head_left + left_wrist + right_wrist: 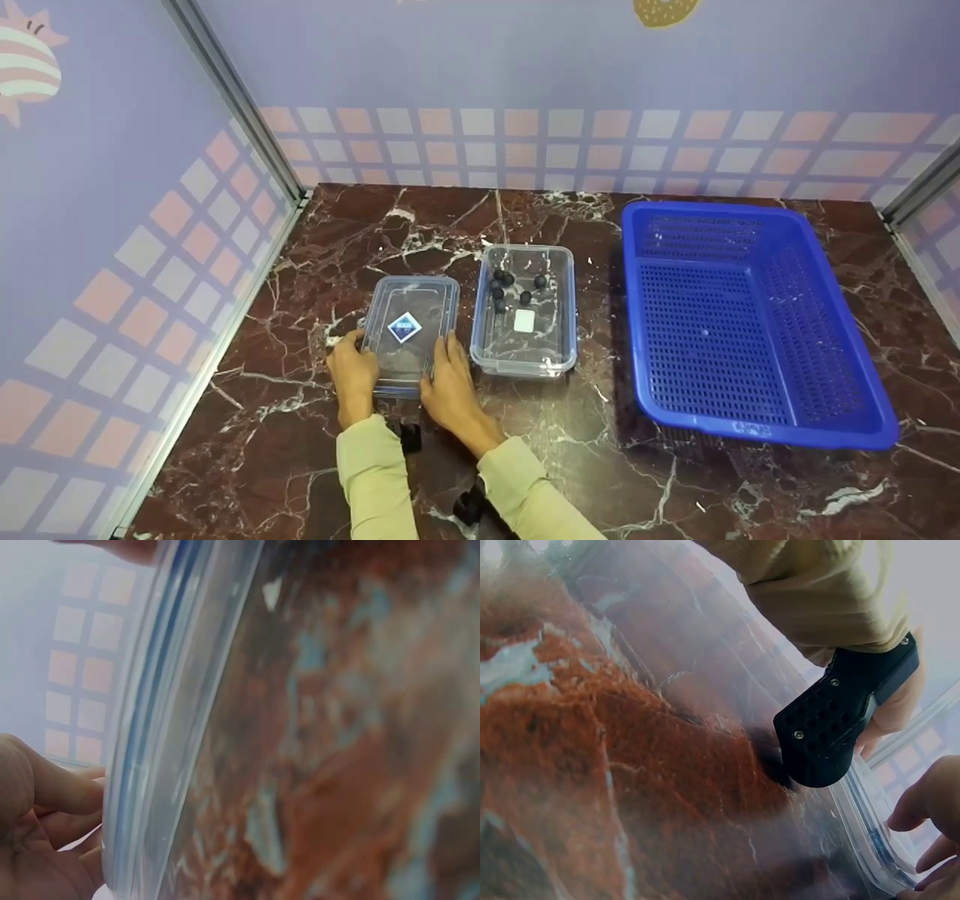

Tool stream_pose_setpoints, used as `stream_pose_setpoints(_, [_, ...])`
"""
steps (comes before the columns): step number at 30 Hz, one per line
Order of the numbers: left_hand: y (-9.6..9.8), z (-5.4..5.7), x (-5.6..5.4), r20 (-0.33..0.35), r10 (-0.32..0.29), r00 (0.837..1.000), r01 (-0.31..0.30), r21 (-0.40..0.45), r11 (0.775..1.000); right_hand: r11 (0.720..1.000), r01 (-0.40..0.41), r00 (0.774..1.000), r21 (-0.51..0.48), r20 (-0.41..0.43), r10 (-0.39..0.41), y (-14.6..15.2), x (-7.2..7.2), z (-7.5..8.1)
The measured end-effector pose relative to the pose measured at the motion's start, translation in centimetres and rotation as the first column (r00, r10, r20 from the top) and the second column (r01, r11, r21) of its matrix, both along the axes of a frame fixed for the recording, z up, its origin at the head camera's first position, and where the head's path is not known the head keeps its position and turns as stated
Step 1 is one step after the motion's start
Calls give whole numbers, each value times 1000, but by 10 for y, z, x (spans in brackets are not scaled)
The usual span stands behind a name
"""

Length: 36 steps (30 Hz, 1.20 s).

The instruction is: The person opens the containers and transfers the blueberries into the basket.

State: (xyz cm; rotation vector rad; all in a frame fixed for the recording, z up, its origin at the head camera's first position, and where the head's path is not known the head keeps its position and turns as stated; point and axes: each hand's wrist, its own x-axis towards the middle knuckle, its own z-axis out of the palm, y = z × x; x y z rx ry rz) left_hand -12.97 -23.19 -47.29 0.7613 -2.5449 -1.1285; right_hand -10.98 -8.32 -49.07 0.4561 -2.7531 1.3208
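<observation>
Head view: a clear lid (439, 296) is gripped along its two long sides, near the close end, by the left hand (354, 376) and the right hand (452, 386). The left hand is bent around the left edge, and the right is laid along the opposite edge with its longer fingers extended; each is opened no wider than the rim needs. In the wrist views the rim is seen close up, with fingers closed against it, but whether the lid is rested on the table (247, 450) or lifted cannot be told. A blue and white label (405, 327) is carried on its top. Just to the right, an uncovered clear box (525, 368) is placed, in which several small black balls (540, 281) are gathered toward the far half, and a white square (524, 321) is seen nearer the middle. Farther right, a large blue basket (634, 315) is set at a slant. Behind, the table is bordered by a purple wall (480, 52) patterned with pink and white squares.
</observation>
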Motion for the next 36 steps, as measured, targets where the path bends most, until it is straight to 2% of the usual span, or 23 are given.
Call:
stream_pose_setpoints(5, [-1,0,0,22,-7,1000,6,27,1000,1000,9,1000,-16,-7,-9,0,0,0])
stream_pose_setpoints(9, [-1,-1,1,38,-3,999,1,42,999,1000,0,1000,-24,2,0,0,3,7])
stream_pose_setpoints(13, [-1,-1,1,21,-1,1000,0,12,1000,995,-45,996,-84,-85,38,-1,5,24])
stream_pose_setpoints(17, [0,4,2,6,-2,1000,2,-2,1000,972,-111,985,-205,-154,80,5,2,46])
stream_pose_setpoints(20, [4,12,2,-13,-11,1000,11,-7,1000,940,-142,983,-309,-158,97,17,-6,60])
stream_pose_setpoints(23, [10,23,2,-57,-31,998,30,-11,999,919,-134,986,-371,-142,87,32,-17,69])
stream_pose_setpoints(26, [21,35,0,-131,-66,989,65,-16,998,921,-93,992,-378,-118,52,47,-28,73])
stream_pose_setpoints(31, [52,46,-4,-243,-170,955,167,-33,985,937,3,993,-348,-113,-45,69,-47,72])
stream_pose_setpoints(34, [74,46,-6,-226,-247,942,248,-23,968,938,40,986,-344,-140,-93,81,-57,70])
stream_pose_setpoints(36, [87,45,-6,-214,-308,927,316,3,949,937,54,984,-344,-143,-110,87,-62,68])
